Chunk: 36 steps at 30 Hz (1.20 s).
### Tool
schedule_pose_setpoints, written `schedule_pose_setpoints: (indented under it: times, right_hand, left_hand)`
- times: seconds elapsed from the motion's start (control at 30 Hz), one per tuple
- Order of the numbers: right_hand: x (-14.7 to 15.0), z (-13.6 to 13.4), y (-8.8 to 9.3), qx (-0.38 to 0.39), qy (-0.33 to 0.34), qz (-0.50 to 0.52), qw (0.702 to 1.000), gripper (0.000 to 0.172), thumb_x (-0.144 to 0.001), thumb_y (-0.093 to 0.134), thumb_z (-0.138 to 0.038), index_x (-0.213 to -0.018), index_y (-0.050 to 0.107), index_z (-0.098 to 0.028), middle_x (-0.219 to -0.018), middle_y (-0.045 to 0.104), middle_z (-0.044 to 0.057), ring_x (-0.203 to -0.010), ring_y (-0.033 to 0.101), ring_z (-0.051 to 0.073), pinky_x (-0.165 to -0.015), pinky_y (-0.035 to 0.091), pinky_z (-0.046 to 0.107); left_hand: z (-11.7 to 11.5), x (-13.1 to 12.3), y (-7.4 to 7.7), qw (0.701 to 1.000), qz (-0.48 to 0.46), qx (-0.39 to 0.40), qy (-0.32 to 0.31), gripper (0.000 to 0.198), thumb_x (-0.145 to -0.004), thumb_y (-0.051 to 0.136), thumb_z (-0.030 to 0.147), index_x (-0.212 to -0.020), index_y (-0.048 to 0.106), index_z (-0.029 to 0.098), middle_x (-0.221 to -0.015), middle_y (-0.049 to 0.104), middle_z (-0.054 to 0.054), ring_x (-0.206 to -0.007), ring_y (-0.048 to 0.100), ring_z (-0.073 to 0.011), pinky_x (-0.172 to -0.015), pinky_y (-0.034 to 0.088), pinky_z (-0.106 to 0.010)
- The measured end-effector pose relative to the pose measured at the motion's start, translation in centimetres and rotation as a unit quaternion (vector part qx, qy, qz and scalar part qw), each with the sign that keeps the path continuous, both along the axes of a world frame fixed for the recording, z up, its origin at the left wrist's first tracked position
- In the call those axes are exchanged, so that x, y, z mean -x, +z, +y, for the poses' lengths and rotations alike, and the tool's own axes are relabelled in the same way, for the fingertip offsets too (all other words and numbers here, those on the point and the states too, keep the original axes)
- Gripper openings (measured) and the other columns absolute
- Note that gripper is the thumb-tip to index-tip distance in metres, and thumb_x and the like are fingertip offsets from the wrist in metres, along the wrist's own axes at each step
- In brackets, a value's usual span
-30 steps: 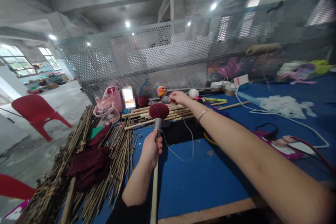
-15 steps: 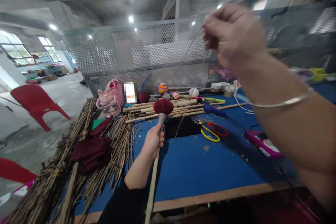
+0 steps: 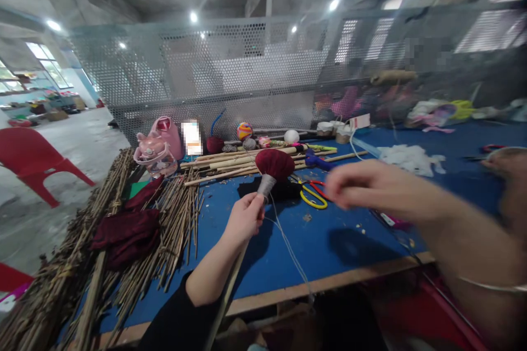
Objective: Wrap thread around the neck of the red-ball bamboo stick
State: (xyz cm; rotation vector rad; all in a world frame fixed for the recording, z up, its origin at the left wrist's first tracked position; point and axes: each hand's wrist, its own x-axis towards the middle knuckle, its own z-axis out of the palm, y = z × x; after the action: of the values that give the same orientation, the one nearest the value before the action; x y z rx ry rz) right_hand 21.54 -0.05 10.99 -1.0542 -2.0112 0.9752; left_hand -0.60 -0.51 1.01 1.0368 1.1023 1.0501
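My left hand (image 3: pixel 246 218) is closed round a mallet (image 3: pixel 275 164), just under its head. The head is a dark red cloth ball, its neck bound with grey thread (image 3: pixel 268 185), and the pale wooden stick slants down past my forearm. A loose string (image 3: pixel 291 249) hangs from the neck over the table's front edge. My right hand (image 3: pixel 358 184) is smeared by motion above the table, to the right of the mallet and near the scissors (image 3: pixel 315 197) with yellow and red handles. Whether it holds anything cannot be made out. Black cloth (image 3: pixel 288 191) lies behind the mallet.
Bundles of thin sticks (image 3: pixel 164 225) and dark red cloth (image 3: pixel 125 233) cover the table's left. Pale wooden rods (image 3: pixel 230 162), a pink jug (image 3: pixel 153 151) and balls stand before a perforated metal screen (image 3: pixel 247 77). White material (image 3: pixel 407 159) and a blurred hand (image 3: pixel 510 170) are at right.
My right hand has dropped from high up, where it held the string taut, to just above the table. The string now hangs slack. The mallet head has tilted to the right.
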Motion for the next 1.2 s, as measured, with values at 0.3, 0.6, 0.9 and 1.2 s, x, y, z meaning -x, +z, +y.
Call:
schedule_pose_setpoints:
  times: [0.3, 0.6, 0.9, 1.2]
  right_hand:
    - [10.4, 4.5, -10.4, 0.292, 0.109, 0.225, 0.923, 0.043, -0.051, 0.055, -0.002, -0.092, 0.049, -0.016, -0.085, 0.06, 0.001, -0.079, 0.057, 0.011, -0.073, 0.044, 0.024]
    - [9.5, 6.0, -9.9, 0.293, 0.02, 0.175, 0.94, 0.008, -0.063, 0.051, -0.016, -0.071, 0.051, -0.015, -0.043, 0.035, -0.009, -0.035, 0.023, 0.003, -0.036, 0.014, 0.018]
    - [8.0, 4.7, -10.0, 0.223, 0.046, 0.226, 0.947, 0.025, -0.069, 0.065, -0.035, -0.069, 0.057, -0.012, -0.039, 0.038, -0.009, -0.033, 0.024, 0.001, -0.037, 0.016, 0.02]
    - [8.1, 4.9, -10.9, 0.317, 0.137, 0.295, 0.891, 0.046, -0.065, 0.071, -0.037, -0.101, 0.05, -0.017, -0.056, 0.052, -0.007, -0.032, 0.021, 0.001, -0.031, 0.011, 0.018]
  left_hand:
    - [0.9, 1.1, -0.8, 0.987, 0.097, -0.093, 0.092, 0.032, -0.076, 0.05, 0.046, -0.081, 0.059, 0.015, -0.048, 0.041, 0.006, -0.036, 0.032, -0.0051, -0.038, 0.025, -0.018]
    - [1.0, 0.8, -0.7, 0.991, 0.09, -0.043, 0.092, 0.029, -0.078, 0.05, 0.044, -0.085, 0.056, 0.017, -0.05, 0.038, 0.007, -0.037, 0.032, -0.0042, -0.036, 0.024, -0.016]
    - [0.2, -0.1, 0.6, 0.991, -0.107, 0.068, 0.04, 0.035, -0.079, 0.048, 0.048, -0.104, 0.047, 0.023, -0.055, 0.043, 0.006, -0.034, 0.027, -0.0021, -0.032, 0.018, -0.011]
    - [-0.1, -0.5, 0.6, 0.972, -0.199, 0.122, -0.028, 0.039, -0.079, 0.047, 0.05, -0.108, 0.046, 0.024, -0.051, 0.043, 0.007, -0.029, 0.02, -0.001, -0.027, 0.014, -0.011]
